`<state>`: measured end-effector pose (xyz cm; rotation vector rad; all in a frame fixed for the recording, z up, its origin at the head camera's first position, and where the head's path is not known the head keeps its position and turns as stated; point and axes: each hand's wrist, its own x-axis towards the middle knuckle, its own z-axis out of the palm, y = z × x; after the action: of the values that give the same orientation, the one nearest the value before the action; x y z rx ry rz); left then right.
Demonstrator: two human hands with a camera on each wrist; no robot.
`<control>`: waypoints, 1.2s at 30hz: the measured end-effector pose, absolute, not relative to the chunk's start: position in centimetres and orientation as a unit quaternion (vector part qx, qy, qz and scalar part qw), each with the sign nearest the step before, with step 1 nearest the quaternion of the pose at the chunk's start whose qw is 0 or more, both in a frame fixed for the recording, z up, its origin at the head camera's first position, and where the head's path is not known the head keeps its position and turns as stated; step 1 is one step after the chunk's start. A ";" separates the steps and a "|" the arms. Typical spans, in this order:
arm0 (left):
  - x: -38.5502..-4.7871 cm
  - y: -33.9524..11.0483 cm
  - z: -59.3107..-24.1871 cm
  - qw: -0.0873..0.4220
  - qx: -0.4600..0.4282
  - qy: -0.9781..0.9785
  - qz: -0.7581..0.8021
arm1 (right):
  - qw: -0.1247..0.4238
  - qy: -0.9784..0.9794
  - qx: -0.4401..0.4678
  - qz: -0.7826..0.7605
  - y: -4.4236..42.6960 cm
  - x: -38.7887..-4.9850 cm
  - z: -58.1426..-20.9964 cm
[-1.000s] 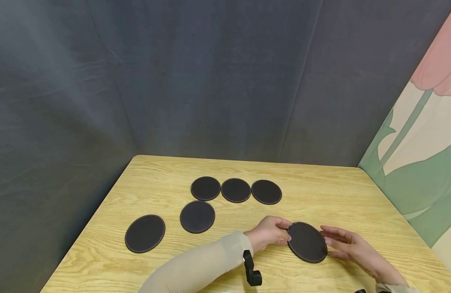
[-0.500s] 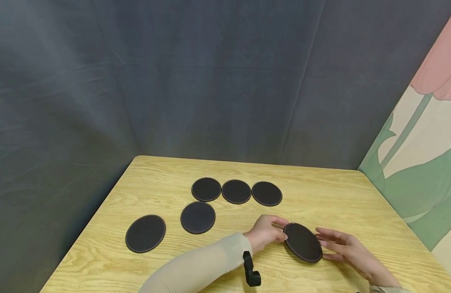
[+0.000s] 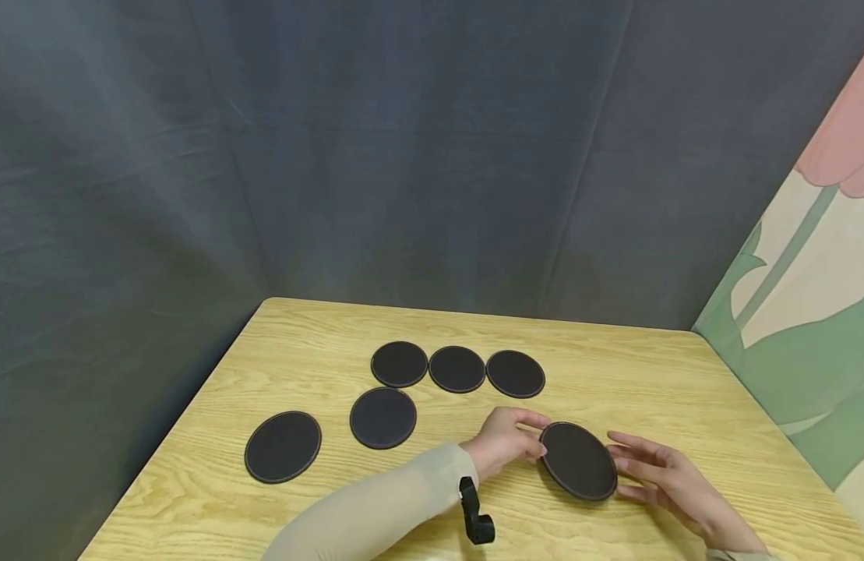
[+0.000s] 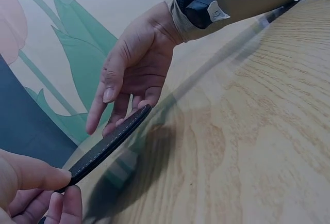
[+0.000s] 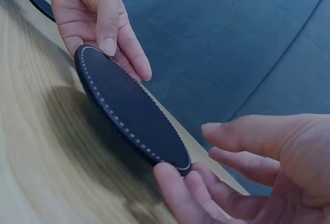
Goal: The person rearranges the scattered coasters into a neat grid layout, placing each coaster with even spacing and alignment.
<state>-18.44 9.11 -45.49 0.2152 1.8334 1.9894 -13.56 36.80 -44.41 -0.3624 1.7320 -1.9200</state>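
Pinched at its left edge between my left hand's [image 3: 505,442] thumb and fingers is a round black coaster [image 3: 579,461] with pale stitching round its rim. It is raised off the table and tilted, its shadow falling on the wood beneath. My right hand [image 3: 673,483] is at the opposite edge. In the right wrist view, fingertips [image 5: 172,175] of that hand touch the coaster's lower rim, while its thumb stays apart from it. The left wrist view shows the coaster [image 4: 111,144] nearly edge-on.
Three black coasters lie in a row toward the back, the middle one [image 3: 456,368] among them. Another coaster [image 3: 383,418] lies just in front of the row's left end, and one more [image 3: 283,446] sits farther left. Dark curtains [image 3: 432,156] stand behind the wooden table [image 3: 614,351].
The coaster has shifted slightly left and tilted more between my hands. My right hand moved left along with it, its thumb and fingers still spread. The other coasters stay put.
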 end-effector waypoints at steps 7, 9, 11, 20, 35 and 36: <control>-18.9 8.0 -45.0 0.211 0.080 0.661 0.716 | 0.219 0.673 -0.081 -0.702 35.7 -14.1 -44.2; -19.1 7.6 -45.0 0.211 0.080 0.659 0.718 | 0.212 0.671 -0.063 -0.708 35.2 -14.3 -44.1; -19.3 7.3 -44.9 0.212 0.078 0.658 0.719 | 0.210 0.657 -0.064 -0.722 34.7 -14.6 -44.0; -20.3 5.0 -43.9 0.200 0.096 0.654 0.724 | 0.225 0.604 -0.086 -0.760 32.7 -15.6 -43.5; -21.5 0.6 -42.9 0.154 0.094 0.672 0.718 | 0.192 0.646 -0.095 -0.733 28.4 -17.5 -41.8; -21.5 0.3 -42.9 0.151 0.095 0.674 0.716 | 0.191 0.650 -0.095 -0.730 28.1 -17.6 -41.7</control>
<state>-21.52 0.25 -42.86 0.2719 1.9367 2.0571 -17.58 28.09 -41.70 -0.2675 1.8250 -2.0491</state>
